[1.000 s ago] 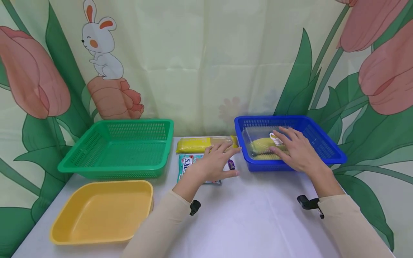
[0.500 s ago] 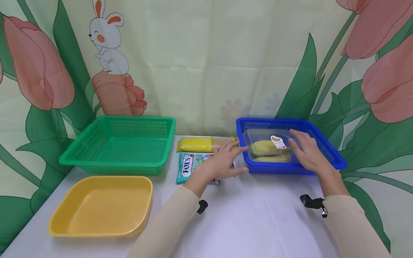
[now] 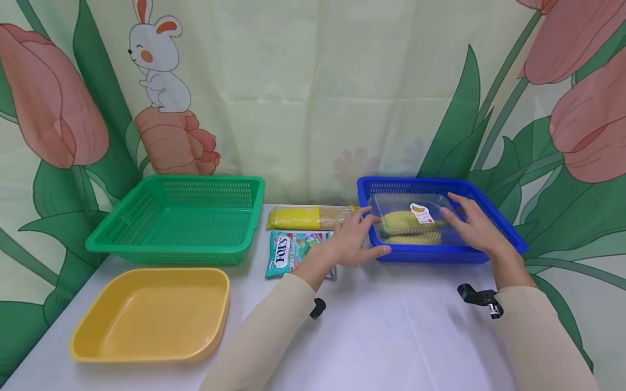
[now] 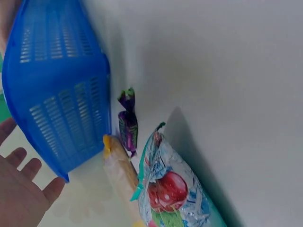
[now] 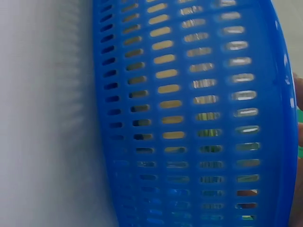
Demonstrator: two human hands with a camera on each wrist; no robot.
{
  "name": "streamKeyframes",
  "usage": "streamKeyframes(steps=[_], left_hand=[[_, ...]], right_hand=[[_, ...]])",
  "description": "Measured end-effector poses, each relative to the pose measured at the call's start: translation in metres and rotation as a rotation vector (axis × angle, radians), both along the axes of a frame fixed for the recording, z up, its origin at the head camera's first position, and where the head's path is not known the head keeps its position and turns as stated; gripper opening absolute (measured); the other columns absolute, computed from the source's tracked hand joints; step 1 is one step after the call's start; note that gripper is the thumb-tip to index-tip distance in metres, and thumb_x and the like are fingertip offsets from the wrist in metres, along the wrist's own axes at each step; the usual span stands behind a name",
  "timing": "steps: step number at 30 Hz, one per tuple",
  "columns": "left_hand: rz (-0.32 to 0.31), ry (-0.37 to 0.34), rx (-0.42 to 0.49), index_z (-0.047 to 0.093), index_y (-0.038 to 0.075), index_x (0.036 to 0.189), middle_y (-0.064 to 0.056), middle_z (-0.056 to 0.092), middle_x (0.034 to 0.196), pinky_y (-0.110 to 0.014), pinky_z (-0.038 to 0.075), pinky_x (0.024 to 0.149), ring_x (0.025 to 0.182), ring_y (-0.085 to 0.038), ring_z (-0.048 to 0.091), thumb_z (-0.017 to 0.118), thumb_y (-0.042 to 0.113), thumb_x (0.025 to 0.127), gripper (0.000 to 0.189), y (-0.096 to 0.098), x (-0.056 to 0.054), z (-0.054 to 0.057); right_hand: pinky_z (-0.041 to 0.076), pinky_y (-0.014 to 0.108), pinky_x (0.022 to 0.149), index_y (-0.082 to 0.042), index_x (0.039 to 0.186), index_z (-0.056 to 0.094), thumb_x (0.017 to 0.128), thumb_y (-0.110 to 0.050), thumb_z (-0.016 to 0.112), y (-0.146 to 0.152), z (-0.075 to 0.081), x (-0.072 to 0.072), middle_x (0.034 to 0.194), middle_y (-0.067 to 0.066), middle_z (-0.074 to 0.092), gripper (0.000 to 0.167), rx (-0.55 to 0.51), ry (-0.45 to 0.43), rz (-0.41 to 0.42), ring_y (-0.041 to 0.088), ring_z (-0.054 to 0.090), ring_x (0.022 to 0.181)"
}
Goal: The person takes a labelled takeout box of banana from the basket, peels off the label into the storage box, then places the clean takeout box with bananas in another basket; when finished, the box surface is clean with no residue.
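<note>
A clear plastic box point(image 3: 386, 203) with yellow pieces of food inside and a banana sticker on its lid lies in the blue basket point(image 3: 420, 254). My left hand point(image 3: 351, 241) reaches over the basket's left rim, fingers spread and fingertips by the box's left end. At the other end of the box is my right hand point(image 3: 479, 231), its thumb and fingers extended close to the lid's right edge. Below the left hand lies a teal FOX'S candy bag point(image 3: 288, 252). The right wrist view shows mostly the basket's slotted side, with only bits of fingers beyond the rim.
Behind the candy bag is a yellow packet point(image 3: 293, 218) with a clear window. A small purple wrapped candy point(image 4: 128, 125) lies beside the basket. To the left stand a green basket point(image 3: 181, 255) and a yellow tray point(image 3: 146, 358) on the white-covered table point(image 3: 381, 331).
My left hand has moved right, from above the candy bag to the basket's left rim. My right hand has shifted from over the box's lid to its right end.
</note>
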State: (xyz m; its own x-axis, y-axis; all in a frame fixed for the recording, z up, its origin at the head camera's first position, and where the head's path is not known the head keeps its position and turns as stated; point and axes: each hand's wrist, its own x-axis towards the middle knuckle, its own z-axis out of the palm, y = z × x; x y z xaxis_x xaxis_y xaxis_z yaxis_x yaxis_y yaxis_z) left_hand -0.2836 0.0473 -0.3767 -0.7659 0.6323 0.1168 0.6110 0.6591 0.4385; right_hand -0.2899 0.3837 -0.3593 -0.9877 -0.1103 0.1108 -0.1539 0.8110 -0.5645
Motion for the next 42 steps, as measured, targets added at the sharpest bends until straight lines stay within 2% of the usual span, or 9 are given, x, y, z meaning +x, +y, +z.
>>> streamKeyframes(steps=[6, 11, 15, 20, 24, 27, 30, 37, 42], left_hand=[[0.002, -0.049, 0.030, 0.040, 0.025, 0.155, -0.004, 0.019, 0.170, -0.064, 0.023, 0.121, 0.156, -0.027, 0.018, 0.049, 0.067, 0.099, 0.071, -0.008, -0.010, -0.001], [-0.026, -0.022, 0.032, 0.044, 0.030, 0.154, -0.002, 0.025, 0.168, -0.067, 0.025, 0.118, 0.154, -0.030, 0.022, 0.045, 0.061, 0.104, 0.059, -0.007, -0.017, -0.005], [-0.025, -0.002, 0.003, 0.050, 0.032, 0.149, 0.001, 0.026, 0.168, -0.067, 0.026, 0.117, 0.153, -0.032, 0.025, 0.047, 0.059, 0.104, 0.053, -0.003, -0.022, -0.003], [0.005, -0.033, 0.024, 0.057, 0.036, 0.143, 0.008, 0.023, 0.170, -0.070, 0.021, 0.119, 0.157, -0.037, 0.017, 0.053, 0.065, 0.099, 0.053, -0.005, -0.026, -0.004], [0.020, -0.075, 0.075, 0.055, 0.035, 0.144, 0.010, 0.020, 0.171, -0.071, 0.016, 0.119, 0.158, -0.038, 0.011, 0.057, 0.069, 0.095, 0.060, -0.008, -0.027, -0.009], [0.020, -0.095, 0.089, 0.053, 0.036, 0.144, 0.010, 0.018, 0.171, -0.073, 0.018, 0.118, 0.158, -0.040, 0.010, 0.064, 0.070, 0.090, 0.064, -0.009, -0.028, -0.009], [0.022, -0.097, 0.082, 0.052, 0.037, 0.143, 0.011, 0.017, 0.172, -0.072, 0.022, 0.117, 0.158, -0.038, 0.012, 0.069, 0.070, 0.086, 0.068, -0.010, -0.029, -0.006], [0.083, -0.146, 0.117, 0.048, 0.035, 0.140, 0.011, 0.028, 0.168, -0.060, 0.037, 0.114, 0.148, -0.028, 0.031, 0.077, 0.071, 0.078, 0.077, -0.009, -0.027, -0.003], [0.111, -0.165, 0.146, 0.050, 0.035, 0.136, 0.013, 0.028, 0.167, -0.059, 0.036, 0.114, 0.144, -0.026, 0.034, 0.080, 0.069, 0.076, 0.076, -0.008, -0.026, -0.005]], right_hand=[[0.031, 0.079, 0.103, -0.005, 0.165, 0.005, 0.108, -0.051, 0.043, 0.007, 0.002, -0.008, 0.164, 0.036, 0.007, 0.083, -0.002, -0.051, 0.017, 0.062, 0.024, 0.143], [0.031, 0.077, 0.105, -0.003, 0.164, 0.011, 0.107, -0.054, 0.043, 0.012, 0.000, -0.011, 0.164, 0.034, 0.016, 0.083, -0.028, -0.089, 0.012, 0.061, 0.025, 0.143], [0.029, 0.077, 0.107, -0.003, 0.164, 0.012, 0.106, -0.057, 0.042, 0.015, 0.001, -0.010, 0.164, 0.034, 0.017, 0.084, -0.016, -0.129, -0.012, 0.061, 0.024, 0.144], [0.025, 0.079, 0.108, -0.002, 0.164, 0.006, 0.106, -0.059, 0.040, 0.015, 0.006, -0.012, 0.163, 0.038, 0.012, 0.089, 0.012, -0.232, -0.010, 0.064, 0.018, 0.144], [0.027, 0.079, 0.106, -0.003, 0.164, 0.001, 0.105, -0.061, 0.041, 0.013, 0.009, -0.014, 0.160, 0.042, 0.013, 0.091, 0.009, -0.299, -0.006, 0.065, 0.021, 0.142], [0.028, 0.078, 0.107, -0.004, 0.164, 0.000, 0.104, -0.063, 0.042, 0.013, 0.011, -0.016, 0.160, 0.042, 0.012, 0.094, 0.006, -0.323, -0.007, 0.064, 0.021, 0.143], [0.028, 0.079, 0.107, -0.007, 0.165, -0.002, 0.101, -0.064, 0.047, 0.015, 0.015, -0.020, 0.161, 0.041, 0.010, 0.099, -0.022, -0.338, -0.012, 0.063, 0.019, 0.144], [0.027, 0.080, 0.106, -0.017, 0.166, -0.005, 0.098, -0.061, 0.058, 0.023, 0.012, -0.024, 0.162, 0.040, 0.009, 0.103, -0.118, -0.368, -0.013, 0.061, 0.018, 0.145], [0.024, 0.080, 0.107, -0.026, 0.166, -0.003, 0.100, -0.056, 0.058, 0.028, 0.012, -0.020, 0.166, 0.034, -0.002, 0.095, -0.195, -0.345, -0.008, 0.062, 0.012, 0.147]])
